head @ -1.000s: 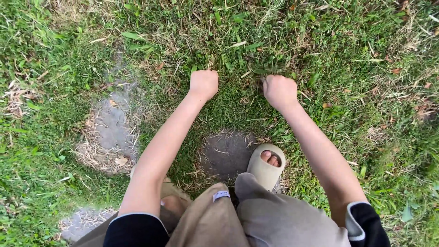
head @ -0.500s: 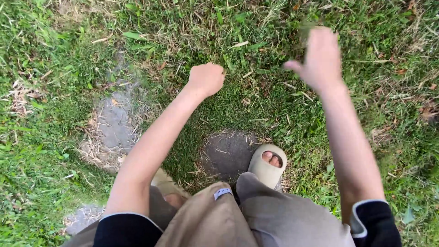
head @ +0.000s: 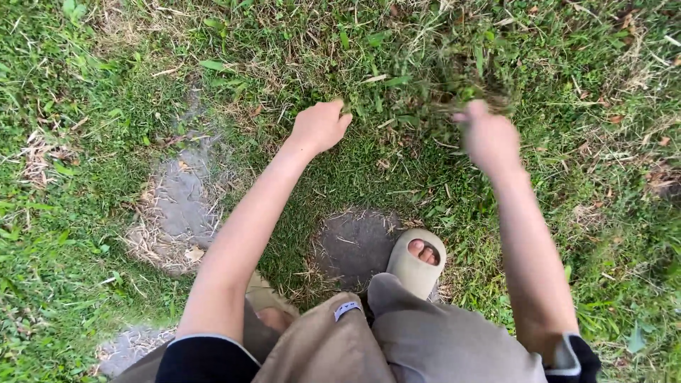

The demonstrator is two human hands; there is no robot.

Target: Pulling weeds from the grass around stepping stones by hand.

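Grass tuft (head: pixel 464 81), upper right of frame: light, limp, best gripped low by roots. Right hand (head: pixel 489 138) clenches it; left hand (head: pixel 319 126) fisted in turf (head: pixel 369 163).

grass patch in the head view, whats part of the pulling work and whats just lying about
In hand:
left hand, fist closed on grass
right hand, blurred, raised with a pulled tuft

Lying about:
grey bare patches
dry leaf
beige sandal
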